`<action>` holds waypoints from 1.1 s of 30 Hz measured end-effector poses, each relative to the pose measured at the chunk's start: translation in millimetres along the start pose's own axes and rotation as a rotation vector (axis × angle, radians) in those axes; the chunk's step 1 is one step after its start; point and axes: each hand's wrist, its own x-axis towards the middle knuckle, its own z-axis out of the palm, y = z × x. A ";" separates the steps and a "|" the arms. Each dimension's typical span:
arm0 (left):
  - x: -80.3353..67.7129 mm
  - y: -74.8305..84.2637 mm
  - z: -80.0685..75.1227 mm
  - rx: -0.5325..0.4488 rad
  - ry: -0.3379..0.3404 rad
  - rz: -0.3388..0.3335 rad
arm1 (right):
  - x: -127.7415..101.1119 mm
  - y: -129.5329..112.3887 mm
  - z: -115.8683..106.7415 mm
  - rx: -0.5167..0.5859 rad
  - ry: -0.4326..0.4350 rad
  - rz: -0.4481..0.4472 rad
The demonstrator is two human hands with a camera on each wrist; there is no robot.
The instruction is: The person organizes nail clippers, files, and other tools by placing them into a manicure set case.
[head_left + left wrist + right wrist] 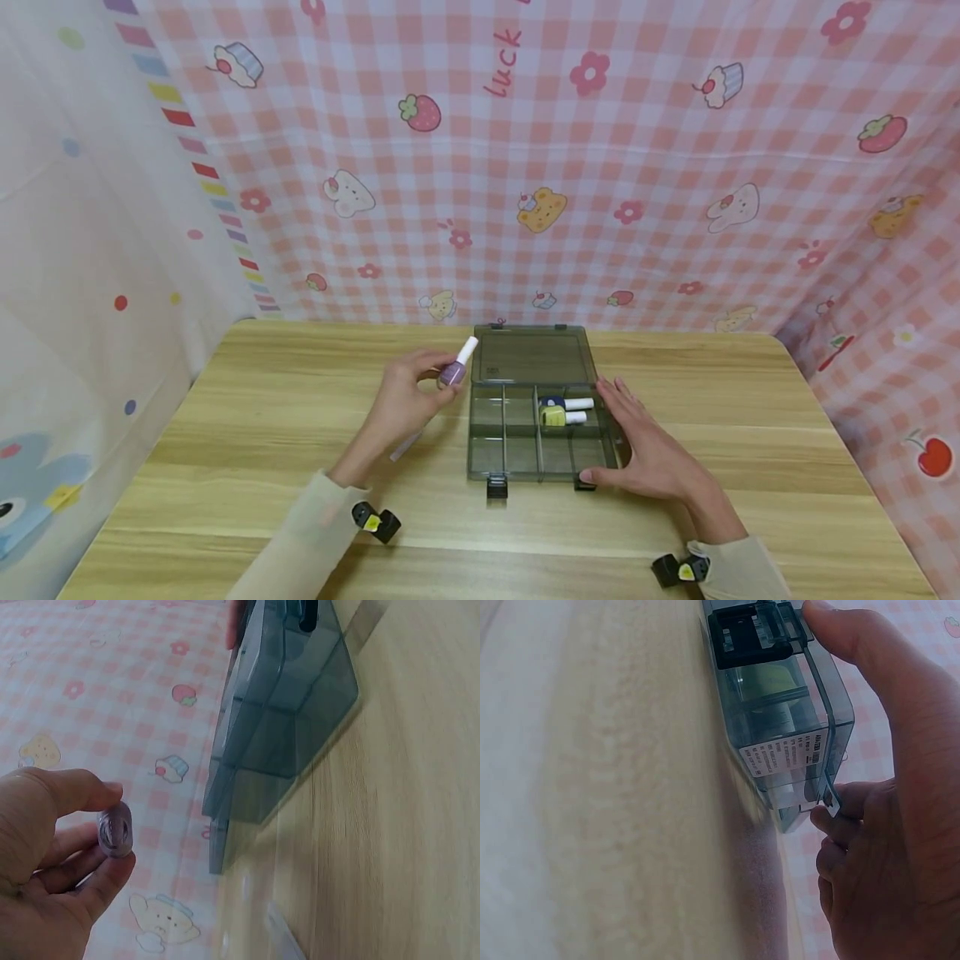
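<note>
My left hand [405, 396] pinches a purple nail polish bottle [452, 373] with a white cap, held up left of the box with its cap tilted up and right. In the left wrist view, the bottle's base [115, 829] shows between thumb and fingers. A smoky clear compartment box [487, 456] lies on the table, its lid [534, 355] folded back. One compartment holds a dark blue nail polish bottle [552, 402] and a yellow-green one [553, 417], both lying with white caps to the right. My right hand [652, 450] holds the box's right side, thumb at the front.
A thin clear strip [406, 446] lies on the wooden table [300, 408] below my left hand. Two black latches [497, 487] stick out at the box's front. A label [784, 754] is on its right wall. A pink checked cloth [480, 167] hangs behind the table.
</note>
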 end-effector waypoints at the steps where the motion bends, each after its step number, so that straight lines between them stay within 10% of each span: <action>1: 0.0 0.7 1.5 0.001 -0.008 0.013 | -0.4 -0.1 0.1 -0.002 -0.001 0.001; 33: 16.4 32.9 50.9 0.064 -0.229 0.128 | 1.4 1.0 -0.8 0.032 -0.032 0.023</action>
